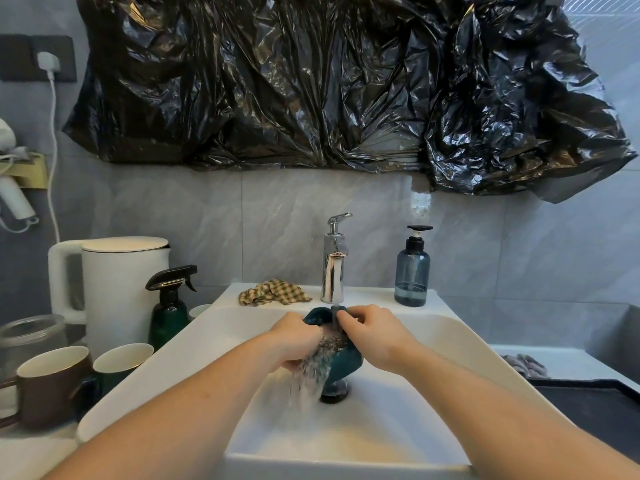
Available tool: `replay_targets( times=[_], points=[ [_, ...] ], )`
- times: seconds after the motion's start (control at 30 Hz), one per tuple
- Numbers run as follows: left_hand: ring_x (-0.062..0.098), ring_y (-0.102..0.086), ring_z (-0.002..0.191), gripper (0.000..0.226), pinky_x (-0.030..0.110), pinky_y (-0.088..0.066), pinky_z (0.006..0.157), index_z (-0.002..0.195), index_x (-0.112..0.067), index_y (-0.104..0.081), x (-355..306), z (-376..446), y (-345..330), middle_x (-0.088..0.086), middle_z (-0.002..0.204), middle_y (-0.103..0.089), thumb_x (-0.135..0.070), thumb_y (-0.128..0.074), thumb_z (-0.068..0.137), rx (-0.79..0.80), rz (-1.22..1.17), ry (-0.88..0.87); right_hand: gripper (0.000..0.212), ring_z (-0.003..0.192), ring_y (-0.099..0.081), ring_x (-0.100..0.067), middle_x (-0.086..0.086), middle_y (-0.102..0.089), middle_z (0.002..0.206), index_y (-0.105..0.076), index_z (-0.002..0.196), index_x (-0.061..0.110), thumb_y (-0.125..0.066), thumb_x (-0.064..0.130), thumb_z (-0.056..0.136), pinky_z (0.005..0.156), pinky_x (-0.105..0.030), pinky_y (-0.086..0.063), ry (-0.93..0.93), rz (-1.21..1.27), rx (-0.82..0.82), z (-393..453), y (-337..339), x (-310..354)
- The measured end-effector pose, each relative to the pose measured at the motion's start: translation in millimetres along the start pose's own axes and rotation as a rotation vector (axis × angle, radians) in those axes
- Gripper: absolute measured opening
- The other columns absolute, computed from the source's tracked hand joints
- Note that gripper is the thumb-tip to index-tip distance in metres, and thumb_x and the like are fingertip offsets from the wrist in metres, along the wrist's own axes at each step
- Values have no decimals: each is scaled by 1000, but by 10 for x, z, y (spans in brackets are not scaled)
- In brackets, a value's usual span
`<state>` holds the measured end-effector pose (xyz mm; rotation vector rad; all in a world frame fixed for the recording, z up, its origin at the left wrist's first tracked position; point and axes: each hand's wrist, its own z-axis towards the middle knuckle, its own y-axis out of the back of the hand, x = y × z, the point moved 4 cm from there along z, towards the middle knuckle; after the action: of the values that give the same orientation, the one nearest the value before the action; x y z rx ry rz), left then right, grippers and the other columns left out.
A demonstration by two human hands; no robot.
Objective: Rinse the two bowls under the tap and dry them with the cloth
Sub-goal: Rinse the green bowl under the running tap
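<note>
I hold the teal bowl [346, 362] tilted under the tap [333, 268], mid-basin: left hand [294, 341] and right hand [374, 336] both gripping its rim. Wet glaze looks slippery and breakable; rim holds seem safest.

You face no readable text; soap bottle [412, 271], spray bottle [169, 311], kettle [117, 289], cups carry no legible label, brand, number.

Teal bowl [346, 362]; beige-and-green checked cloth [275, 292]; white sink [398, 427]; chrome tap [334, 268]; blue-grey soap bottle [412, 271]; black plastic sheet [329, 81].
</note>
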<state>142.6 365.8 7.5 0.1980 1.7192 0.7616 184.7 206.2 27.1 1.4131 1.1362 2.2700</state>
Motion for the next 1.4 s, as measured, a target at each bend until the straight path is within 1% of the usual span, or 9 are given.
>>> replay_targets(
  times=[0.13, 0.2, 0.37, 0.53, 0.67, 0.9, 1.03, 1.2, 1.4],
  points=[
    [26, -71, 74, 24, 29, -55, 47, 116, -17, -69, -52, 13, 60, 9, 96, -72, -19, -50, 102, -113, 31, -81, 32, 95, -69, -11, 4, -74, 107, -70, 122, 26, -52, 43, 103, 79, -26, -57, 4, 160, -2, 48, -19, -40],
    [25, -70, 78, 21, 34, -60, 57, 117, -19, -70, -72, 16, 78, 6, 97, -71, -25, -53, 105, -161, 71, -120, 28, 92, -70, -10, 5, -75, 104, -71, 118, 24, -57, 41, 101, 80, -26, -58, -7, 206, 7, 69, -31, -64],
    [28, -68, 100, 26, 40, -59, 85, 123, -22, -69, -121, 34, 123, 5, 112, -73, -18, -54, 103, -300, 17, -181, 31, 63, -56, -15, -2, -67, 97, -60, 122, 17, -56, 38, 100, 48, -19, -45, -46, 206, 58, 26, -15, -49],
    [20, -59, 102, 22, 31, -51, 78, 118, -21, -54, -176, -26, 83, 1, 117, -62, -5, -48, 104, -222, 43, -299, 22, 67, -64, -18, -1, -66, 100, -55, 119, 20, -53, 28, 99, 50, -19, -49, -52, 85, 48, 8, 9, -54],
    [21, -67, 94, 31, 31, -63, 58, 115, -21, -60, -204, -55, 79, 7, 111, -65, 2, -48, 98, -148, 86, -379, 9, 77, -67, -21, 0, -67, 94, -58, 102, 23, -56, 23, 93, 57, -29, -56, -40, 4, -53, 33, 64, -82],
    [21, -68, 102, 27, 46, -62, 89, 126, -31, -63, -209, -64, 99, -4, 113, -71, -26, -65, 100, -220, 248, -471, 17, 81, -63, -13, 5, -67, 87, -60, 96, 26, -59, 13, 85, 65, -28, -56, 6, -82, -186, 7, 121, 10],
    [22, -68, 96, 28, 47, -63, 83, 120, -30, -63, -240, -88, 124, -4, 107, -71, -21, -68, 94, -301, 329, -506, 22, 88, -63, -12, 3, -67, 98, -59, 108, 24, -60, 10, 91, 60, -20, -50, 34, -7, -178, 12, 119, 11],
    [24, -63, 87, 26, 41, -60, 74, 110, -26, -59, -271, -109, 189, 0, 97, -69, -10, -66, 91, -477, 379, -480, 40, 99, -64, -14, 4, -65, 113, -50, 122, 29, -67, 12, 91, 76, -24, -55, 31, 107, -50, 27, 49, -35],
    [23, -66, 98, 39, 46, -64, 84, 125, -28, -61, -216, -58, 137, -1, 109, -70, -10, -63, 90, -366, 225, -414, 22, 79, -72, -19, 0, -67, 100, -53, 117, 24, -55, 15, 98, 59, -25, -57, -27, 96, -64, 37, 79, -79]
  ],
)
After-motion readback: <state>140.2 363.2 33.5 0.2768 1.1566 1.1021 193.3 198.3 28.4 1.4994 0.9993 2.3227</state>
